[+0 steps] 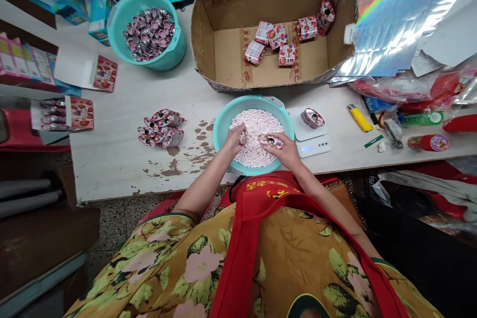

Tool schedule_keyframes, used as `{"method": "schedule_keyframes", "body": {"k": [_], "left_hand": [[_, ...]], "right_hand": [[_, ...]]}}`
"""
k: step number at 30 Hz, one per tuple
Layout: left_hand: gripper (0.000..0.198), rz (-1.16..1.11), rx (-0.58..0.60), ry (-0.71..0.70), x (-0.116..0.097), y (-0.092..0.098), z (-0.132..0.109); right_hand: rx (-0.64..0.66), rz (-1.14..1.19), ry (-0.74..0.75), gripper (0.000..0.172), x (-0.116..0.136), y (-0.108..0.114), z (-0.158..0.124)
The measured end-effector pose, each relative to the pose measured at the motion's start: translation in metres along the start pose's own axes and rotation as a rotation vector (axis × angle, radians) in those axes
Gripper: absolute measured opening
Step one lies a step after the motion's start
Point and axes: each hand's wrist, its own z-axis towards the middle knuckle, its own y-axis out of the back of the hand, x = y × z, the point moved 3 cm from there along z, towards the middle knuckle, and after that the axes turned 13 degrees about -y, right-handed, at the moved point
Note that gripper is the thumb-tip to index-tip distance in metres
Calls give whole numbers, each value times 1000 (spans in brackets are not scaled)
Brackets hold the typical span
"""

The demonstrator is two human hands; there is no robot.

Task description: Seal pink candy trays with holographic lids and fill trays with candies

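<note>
A turquoise basin (219,115) in front of me holds a heap of small pale pink candies (257,121). My left hand (234,141) is over the left part of the heap, fingers curled closed around what look like a few candies. On the right side of the basin, my right hand (287,153) grips a small strawberry-print tin (271,141) with a dark opening in its top. A similar tin (313,118) rests on the white digital scale (313,145), just right of the basin.
A cardboard box (227,59) behind the basin contains several wrapped tins. Another turquoise tub (169,57) holds pink-and-silver caps. Several open tins (164,126) cluster on the table's left. A yellow lighter or cutter (360,118) and plastic packaging (402,92) lie right.
</note>
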Motion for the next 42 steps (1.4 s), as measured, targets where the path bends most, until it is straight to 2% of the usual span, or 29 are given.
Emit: {"method": "schedule_keyframes", "body": {"k": [4,7,10,14,19,21,26,30,34,37,40,42], "left_hand": [[27,118,55,-173,14,0,-9],[16,290,67,-302,14,0,-10],[13,453,138,-435,14,3,-6],[21,550,200,-417,19,9,0],[3,1030,259,-481,19,16,1],[9,1113,287,-516,17,16,0],[14,1147,226,-446,12,18,-3],[14,1164,219,-524,5,16,-6],[13,1025,121,-512,-3,21,-9],[17,822,191,-547,-10,15,-15],[19,661,329,-688,-18,-3,-26],[15,641,425,-739,-22,-15,-32]], "right_hand": [[5,0,-14,49,-5,1,5],[1,-15,-13,49,-5,3,9],[-8,-45,-9,48,-5,6,13],[-21,-65,-7,47,-4,6,21],[17,-104,4,46,0,2,30],[28,-123,7,45,1,1,33],[44,-136,3,46,0,-3,42],[56,-145,2,46,0,-5,47],[65,-157,7,46,1,-5,50],[77,-170,8,46,2,-7,51],[98,-180,16,45,4,-13,51],[112,-180,29,41,4,-17,52]]}}
